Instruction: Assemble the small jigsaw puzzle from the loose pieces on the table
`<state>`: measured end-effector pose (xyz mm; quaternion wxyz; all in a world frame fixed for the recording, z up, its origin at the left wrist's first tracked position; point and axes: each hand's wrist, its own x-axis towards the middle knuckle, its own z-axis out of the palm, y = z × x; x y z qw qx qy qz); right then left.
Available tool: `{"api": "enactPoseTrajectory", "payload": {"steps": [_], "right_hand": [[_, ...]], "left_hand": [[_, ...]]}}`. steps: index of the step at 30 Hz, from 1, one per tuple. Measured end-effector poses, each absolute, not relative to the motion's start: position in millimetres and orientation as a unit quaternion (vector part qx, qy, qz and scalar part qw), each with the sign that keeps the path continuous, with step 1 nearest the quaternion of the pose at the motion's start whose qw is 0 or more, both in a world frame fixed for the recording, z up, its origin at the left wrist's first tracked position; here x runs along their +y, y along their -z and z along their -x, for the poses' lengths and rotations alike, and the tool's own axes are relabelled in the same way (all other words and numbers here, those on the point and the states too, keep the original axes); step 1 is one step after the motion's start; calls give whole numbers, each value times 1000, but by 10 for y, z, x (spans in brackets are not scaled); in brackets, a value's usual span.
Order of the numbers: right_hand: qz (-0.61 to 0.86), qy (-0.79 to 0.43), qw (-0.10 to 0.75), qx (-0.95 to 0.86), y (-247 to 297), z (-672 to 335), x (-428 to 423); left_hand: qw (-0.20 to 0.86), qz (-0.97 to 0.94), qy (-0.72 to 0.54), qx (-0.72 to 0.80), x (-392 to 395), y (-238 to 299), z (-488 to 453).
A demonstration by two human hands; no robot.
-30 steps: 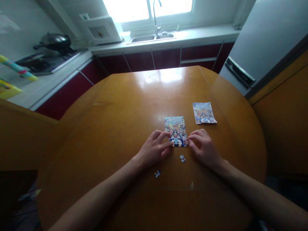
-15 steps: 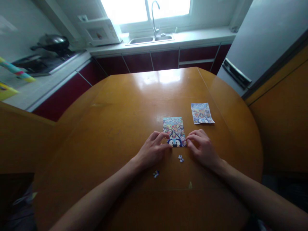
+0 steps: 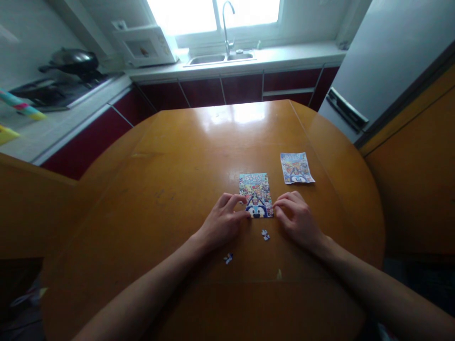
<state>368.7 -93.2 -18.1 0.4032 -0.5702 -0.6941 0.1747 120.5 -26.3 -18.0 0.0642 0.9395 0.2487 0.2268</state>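
Observation:
A colourful jigsaw puzzle (image 3: 258, 189) with a blue cartoon dog's face along its bottom lies flat on the wooden table. My left hand (image 3: 227, 218) grips its lower left edge, thumb and bent forefinger tips against it. At the lower right edge, my right hand (image 3: 295, 215) presses its curled fingertips to the puzzle's side; whether a loose piece is between them is hidden. Several small loose puzzle pieces (image 3: 265, 235) lie just below the puzzle. Nearer to me is another little group of pieces (image 3: 228, 258), beside my left forearm.
A creased picture sheet (image 3: 296, 168) with a similar print lies beyond my right hand. The brown table (image 3: 177, 156) has rounded sides. Behind it are a counter with a sink (image 3: 208, 59), a microwave (image 3: 145, 47) and a pan (image 3: 73, 60) on the stove. A fridge (image 3: 387, 61) stands right.
The whole view has shifted slightly. Both hands stay at the puzzle's edges with almost no visible movement, and the loose pieces and picture sheet lie as before.

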Motion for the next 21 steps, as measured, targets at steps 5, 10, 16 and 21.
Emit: {"api": "enactPoseTrajectory", "payload": {"steps": [5, 10, 16, 21], "right_hand": [[571, -171, 407, -692, 191, -3695, -936], [554, -168, 379, -722, 220, -3677, -958], [541, -145, 291, -776, 258, -3612, -989], [538, -146, 312, -770, 237, -3623, -992]], "left_hand": [[58, -927, -258, 264, -244, 167, -1187], [54, -925, -256, 274, -236, 152, -1180], [72, -938, -204, 269, -258, 139, -1218], [90, -926, -236, 279, -244, 114, -1190]]}}
